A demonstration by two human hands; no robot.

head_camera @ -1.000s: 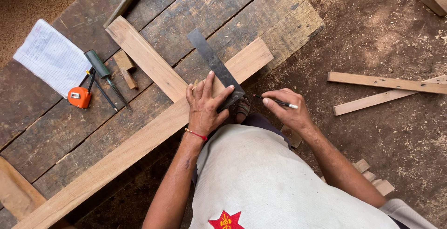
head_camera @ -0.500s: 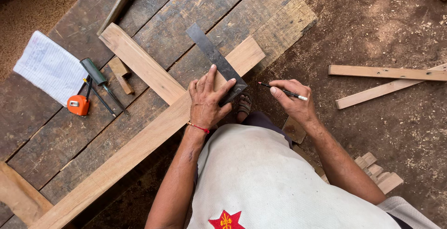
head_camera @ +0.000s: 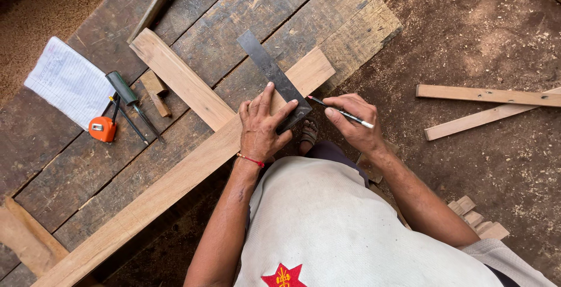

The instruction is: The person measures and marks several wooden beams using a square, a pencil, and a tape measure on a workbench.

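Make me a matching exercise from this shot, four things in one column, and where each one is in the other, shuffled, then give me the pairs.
Things:
1. try square
2. pencil
3. tape measure
4. long plank

Places:
A. beside the sheet of paper
B. in the right hand
C. under the left hand, blade across the plank
D. diagonally along the workbench edge

Pairs: 1-C, 2-B, 3-A, 4-D
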